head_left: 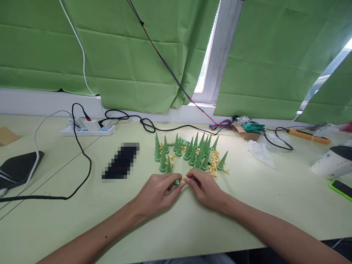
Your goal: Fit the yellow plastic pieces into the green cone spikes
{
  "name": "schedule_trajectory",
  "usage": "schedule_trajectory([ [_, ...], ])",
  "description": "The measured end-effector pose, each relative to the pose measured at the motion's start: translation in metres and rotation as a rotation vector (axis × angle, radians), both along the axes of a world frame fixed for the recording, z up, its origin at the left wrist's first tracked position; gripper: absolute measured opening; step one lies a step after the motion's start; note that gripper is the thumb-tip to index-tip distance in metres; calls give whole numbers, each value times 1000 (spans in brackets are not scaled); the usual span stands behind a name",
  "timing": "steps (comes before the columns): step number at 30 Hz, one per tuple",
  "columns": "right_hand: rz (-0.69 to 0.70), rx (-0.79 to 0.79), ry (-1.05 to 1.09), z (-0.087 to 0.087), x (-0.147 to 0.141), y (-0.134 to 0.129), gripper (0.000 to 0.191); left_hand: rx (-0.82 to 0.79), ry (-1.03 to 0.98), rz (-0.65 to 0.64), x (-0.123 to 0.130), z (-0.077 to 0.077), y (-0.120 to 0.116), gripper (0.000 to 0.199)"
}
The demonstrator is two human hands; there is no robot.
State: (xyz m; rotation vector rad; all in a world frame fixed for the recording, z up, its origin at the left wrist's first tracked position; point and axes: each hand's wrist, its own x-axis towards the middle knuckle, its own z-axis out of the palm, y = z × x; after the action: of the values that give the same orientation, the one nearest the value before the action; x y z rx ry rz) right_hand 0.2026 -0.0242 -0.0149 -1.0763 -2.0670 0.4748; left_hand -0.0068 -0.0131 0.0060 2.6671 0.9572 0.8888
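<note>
My left hand [162,187] is closed around a small green piece [176,182], most of it hidden by the fingers. Thumb and fingertips of my right hand [202,185] pinch a tiny yellow piece [184,179] against the end of the green one. The two hands nearly touch. Just beyond them stand several green cones [194,156] on round bases, upright on the table. Small yellow pieces [213,165] lie in loose heaps among and beside the cones, mostly on the right.
A pixelated dark rectangle [121,161] lies left of the cones. Farther left are a white power strip [89,129] and a black cable [89,165]. At right are a cardboard box [247,132], clear plastic bags [262,152], a white container [332,161] and a green-edged phone [342,189].
</note>
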Motion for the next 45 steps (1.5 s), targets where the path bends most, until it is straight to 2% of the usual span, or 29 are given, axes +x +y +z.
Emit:
schedule_trajectory([
  [14, 52, -6, -31, 0, 0, 0, 18, -46, -4, -24, 1, 0, 1, 23],
  [18, 75, -3, -32, 0, -1, 0, 17, 13, 26, -66, 0, 2, -1, 27],
  [25, 56, 1, 10, 3, -1, -2, 14, 141, 13, -92, -2, -2, 2, 19],
  [33, 10, 58, 92, 5, -2, -3, 17, -52, -168, 8, 1, 2, 3, 19],
  [45, -4, 129, 132, -1, -1, -1, 17, -274, -267, 26, 4, 3, 0, 20],
])
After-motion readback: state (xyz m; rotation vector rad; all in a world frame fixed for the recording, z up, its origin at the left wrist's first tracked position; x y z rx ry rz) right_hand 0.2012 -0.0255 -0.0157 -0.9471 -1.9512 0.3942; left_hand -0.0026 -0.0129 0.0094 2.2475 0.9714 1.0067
